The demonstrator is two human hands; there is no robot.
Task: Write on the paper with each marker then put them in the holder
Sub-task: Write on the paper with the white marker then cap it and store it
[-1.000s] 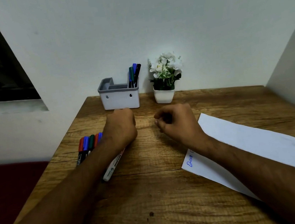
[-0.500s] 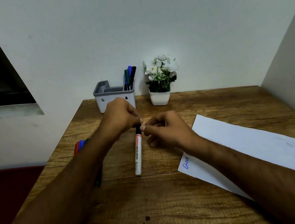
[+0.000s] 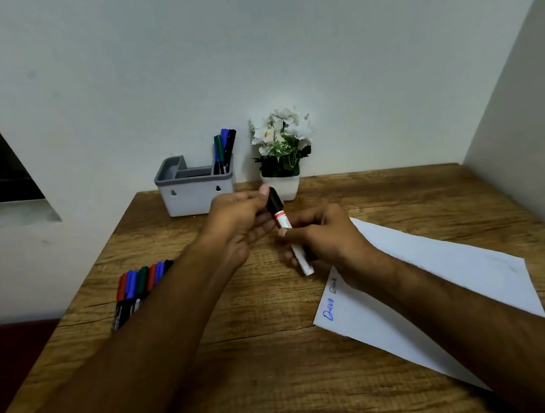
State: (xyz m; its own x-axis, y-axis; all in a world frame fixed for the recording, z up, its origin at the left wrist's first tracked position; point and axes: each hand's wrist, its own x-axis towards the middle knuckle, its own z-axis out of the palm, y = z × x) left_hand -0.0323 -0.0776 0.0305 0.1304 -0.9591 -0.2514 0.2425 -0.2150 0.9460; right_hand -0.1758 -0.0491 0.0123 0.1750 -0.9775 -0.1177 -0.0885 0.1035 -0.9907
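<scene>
Both hands hold one white marker (image 3: pixel 283 221) with a black cap (image 3: pixel 274 201) above the desk's middle. My left hand (image 3: pixel 237 222) pinches the cap end; my right hand (image 3: pixel 324 237) grips the white barrel, whose tail points down toward the paper. The white paper (image 3: pixel 444 274) lies slanted on the right, with blue writing (image 3: pixel 330 302) at its near-left corner. The grey holder (image 3: pixel 194 195) stands at the back by the wall with three markers (image 3: pixel 224 150) upright in its right compartment. Several loose markers (image 3: pixel 137 288) lie in a row at the left, partly hidden by my left forearm.
A white pot of white flowers (image 3: pixel 280 157) stands just right of the holder, close behind my hands. The wooden desk (image 3: pixel 285 376) meets walls at the back and right; its left edge drops beside the loose markers.
My left hand lifted the white marker from the desk and brought it to the middle. My right hand took the barrel; the marker now tilts with its cap up in my left fingers.
</scene>
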